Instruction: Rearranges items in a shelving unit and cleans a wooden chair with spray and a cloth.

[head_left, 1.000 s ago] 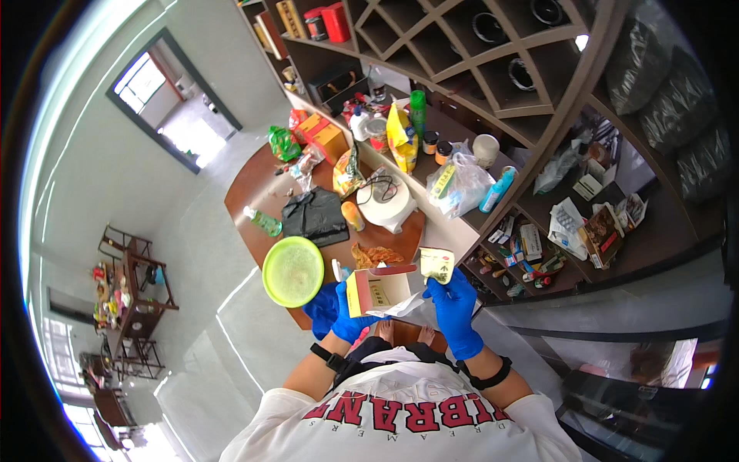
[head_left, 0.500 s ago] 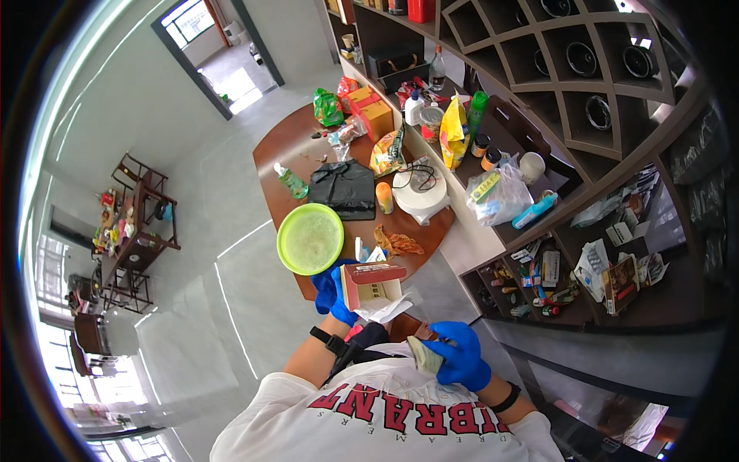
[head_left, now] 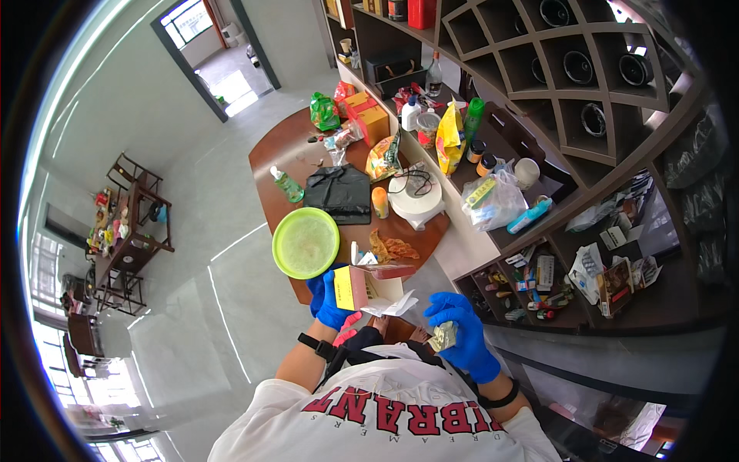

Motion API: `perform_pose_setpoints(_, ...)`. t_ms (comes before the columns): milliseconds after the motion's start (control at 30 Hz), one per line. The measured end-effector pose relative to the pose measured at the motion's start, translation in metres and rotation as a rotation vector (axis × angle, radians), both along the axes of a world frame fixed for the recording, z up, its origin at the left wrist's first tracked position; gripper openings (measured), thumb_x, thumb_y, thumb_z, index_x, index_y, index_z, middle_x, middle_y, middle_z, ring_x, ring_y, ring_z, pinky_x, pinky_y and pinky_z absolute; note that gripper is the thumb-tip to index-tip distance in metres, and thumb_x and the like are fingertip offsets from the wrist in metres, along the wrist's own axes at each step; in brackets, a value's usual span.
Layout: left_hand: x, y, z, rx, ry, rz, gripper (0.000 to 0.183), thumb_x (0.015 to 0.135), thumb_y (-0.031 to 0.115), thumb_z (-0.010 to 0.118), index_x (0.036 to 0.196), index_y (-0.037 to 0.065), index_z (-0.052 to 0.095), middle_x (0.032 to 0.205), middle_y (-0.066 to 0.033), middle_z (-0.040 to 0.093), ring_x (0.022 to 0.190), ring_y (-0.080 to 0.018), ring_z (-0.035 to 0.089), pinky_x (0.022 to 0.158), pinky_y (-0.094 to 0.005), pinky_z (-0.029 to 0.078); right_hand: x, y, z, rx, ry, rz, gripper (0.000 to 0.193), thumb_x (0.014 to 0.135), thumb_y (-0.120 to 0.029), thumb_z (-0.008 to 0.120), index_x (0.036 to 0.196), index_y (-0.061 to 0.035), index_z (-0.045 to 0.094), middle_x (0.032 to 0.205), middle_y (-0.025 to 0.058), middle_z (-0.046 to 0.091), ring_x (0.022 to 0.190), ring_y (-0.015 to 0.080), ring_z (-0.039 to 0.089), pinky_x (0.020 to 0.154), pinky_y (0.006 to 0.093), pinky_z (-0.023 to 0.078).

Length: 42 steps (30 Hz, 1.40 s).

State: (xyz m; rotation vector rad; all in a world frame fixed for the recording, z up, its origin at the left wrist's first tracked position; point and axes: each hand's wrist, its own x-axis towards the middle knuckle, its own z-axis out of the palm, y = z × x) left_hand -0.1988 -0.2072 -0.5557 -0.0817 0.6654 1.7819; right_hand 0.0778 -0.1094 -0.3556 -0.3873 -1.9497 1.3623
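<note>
My left hand (head_left: 331,306), in a blue glove, grips an open cardboard box (head_left: 351,289) with a yellow side and a dark red flap, just off the near edge of the brown table (head_left: 265,171). White paper (head_left: 394,306) sticks out of the box's open end. Beside that hand is a dark blue cloth (head_left: 316,292); whether the hand holds it too, I cannot tell. My right hand (head_left: 471,345), gloved in blue as well, pinches a small pale, greenish packet (head_left: 443,336) in front of my shirt, apart from the box.
On the table are a green-rimmed round tray (head_left: 279,266), a black plastic bag (head_left: 339,192), a green-labelled bottle (head_left: 288,185), an orange can (head_left: 379,202), a white round appliance (head_left: 416,202) and a crumpled brown cloth (head_left: 394,248). A crowded shelf unit (head_left: 477,254) stands on the right.
The box has turned so its yellow side shows and dropped slightly left. My right hand has risen a little with the packet, which has turned in the fingers.
</note>
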Motion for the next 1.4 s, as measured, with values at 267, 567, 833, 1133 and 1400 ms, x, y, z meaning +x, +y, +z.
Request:
perform_pose_setpoints(267,0.014,0.005,0.04,-0.008,0.181,-0.341,0.076,0.071,0.053,0.064,0.122,0.0,0.045,0.12,-0.0179,0.052,0.106,-0.0302,0.054,0.092,-0.0403,0.043,-0.016,-0.004,0.001,0.064,-0.22,0.086,0.041,0.067,-0.003,0.058,0.108,-0.004,0.056,0.1,0.0186,0.06,0.085,0.0349,0.06,0.074,0.0369,0.049)
perform_pose_setpoints(567,0.051,0.006,0.049,-0.216,0.052,-0.568,0.054,0.083,0.039,0.055,0.121,0.001,0.047,0.116,-0.0145,0.055,0.105,-0.0283,0.053,0.093,-0.0384,0.042,-0.04,-0.013,-0.098,-0.248,-0.129,0.333,0.037,0.091,-0.017,0.045,0.126,-0.0073,0.043,0.118,0.01,0.054,0.105,0.0173,0.054,0.088,0.0302,0.044)
perform_pose_setpoints(833,0.051,0.011,0.035,-0.207,-0.042,-0.668,0.054,0.082,0.047,0.048,0.12,0.008,0.049,0.112,-0.0107,0.058,0.099,-0.0284,0.057,0.085,-0.0424,0.046,-0.044,-0.008,-0.072,-0.479,-0.117,0.339,0.026,0.079,-0.013,0.06,0.103,-0.0035,0.06,0.102,0.0152,0.062,0.089,0.0236,0.06,0.078,0.0335,0.047)
perform_pose_setpoints(1133,0.053,0.013,0.033,-0.176,0.255,-0.541,0.053,0.086,0.05,0.045,0.119,0.009,0.048,0.111,-0.0094,0.058,0.098,-0.0256,0.056,0.085,-0.0371,0.046,-0.052,-0.022,-0.079,-1.47,0.305,0.352,0.034,0.095,-0.02,0.037,0.126,-0.0065,0.042,0.122,0.0073,0.051,0.107,0.0162,0.051,0.093,0.0276,0.04)
perform_pose_setpoints(1400,0.064,0.051,0.056,-0.071,0.019,-0.604,0.055,0.083,0.039,0.053,0.12,-0.001,0.048,0.113,-0.0175,0.058,0.099,-0.0318,0.058,0.089,-0.0417,0.046,-0.024,-0.003,-0.061,0.156,-0.318,-0.367,0.018,0.074,-0.011,0.058,0.089,-0.0023,0.06,0.08,0.0152,0.063,0.072,0.0305,0.063,0.06,0.0355,0.049)
